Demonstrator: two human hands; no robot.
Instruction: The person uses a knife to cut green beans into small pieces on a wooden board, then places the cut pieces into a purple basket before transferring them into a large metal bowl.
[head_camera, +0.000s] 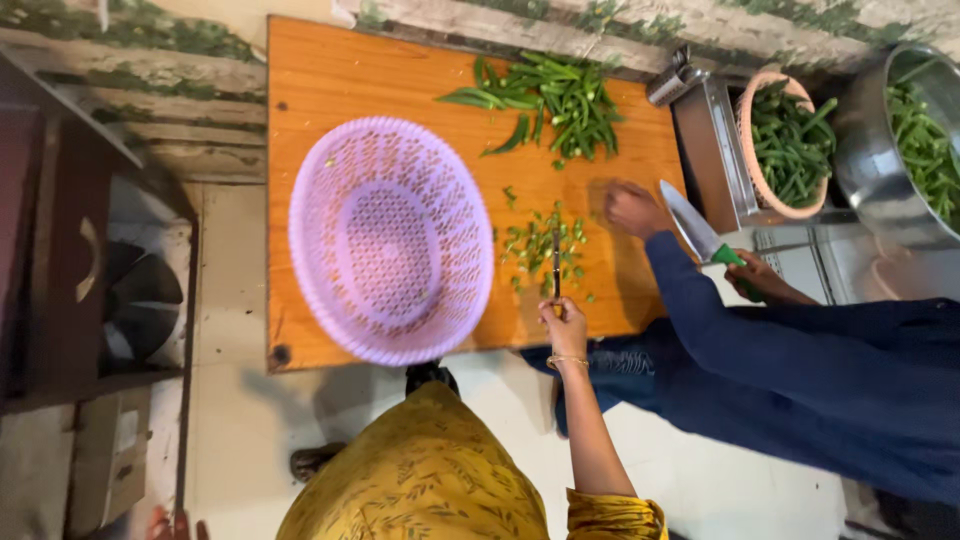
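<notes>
My right hand (565, 325), with a thin bracelet at the wrist, grips a small knife (556, 262) whose blade points into a scatter of chopped green pieces (535, 245) on the orange wooden board (330, 80). A pile of whole green pods (550, 95) lies at the board's far edge. An empty lilac plastic basket (390, 240) sits on the board's left half. My left hand is out of sight. A co-worker in a blue sleeve rests one hand (632, 208) on the board beside the chopped pieces and holds a broad knife with a green handle (695, 232) in the other.
A pink basket (748, 150) and a steel bowl (860, 150), both holding green pods, stand at the right past a metal box (715, 150). Dark furniture (60, 250) fills the left side. The floor below the board is pale.
</notes>
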